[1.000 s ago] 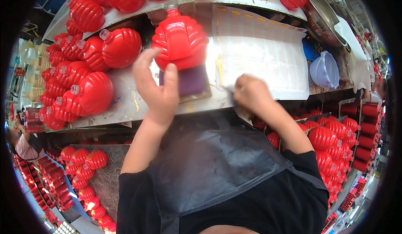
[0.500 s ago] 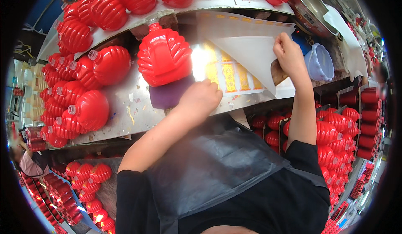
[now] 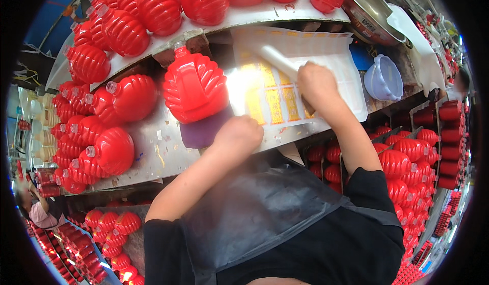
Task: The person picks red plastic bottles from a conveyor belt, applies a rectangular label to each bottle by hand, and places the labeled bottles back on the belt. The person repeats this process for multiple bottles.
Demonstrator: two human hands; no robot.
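My right hand point(image 3: 318, 86) is closed over a sheet of yellow labels point(image 3: 290, 104) on the metal bench. A brown, wood-like flat piece point(image 3: 308, 107) shows below its fingers. From the hand's far side sticks out a white strip point(image 3: 277, 58), blurred and not clear in kind. My left hand point(image 3: 239, 136) is closed near the sheet's front left corner; what it may hold is hidden. Just beyond it, a red ribbed bottle point(image 3: 196, 88) lies on a purple pad point(image 3: 204, 131), its clear neck pointing away.
Red bottles point(image 3: 135, 96) crowd the bench's left side, and more point(image 3: 158, 9) line the raised white shelf behind. To the right stand a light-blue plastic tub point(image 3: 384, 78) and a large metal pan point(image 3: 374, 17). Stacked red bottles point(image 3: 407, 157) fill the lower right.
My right hand has moved left and nearer from the raised translucent sheet's corner; the sheet no longer stands folded up there. My left hand appears slightly lower in the picture, as the view has shifted.
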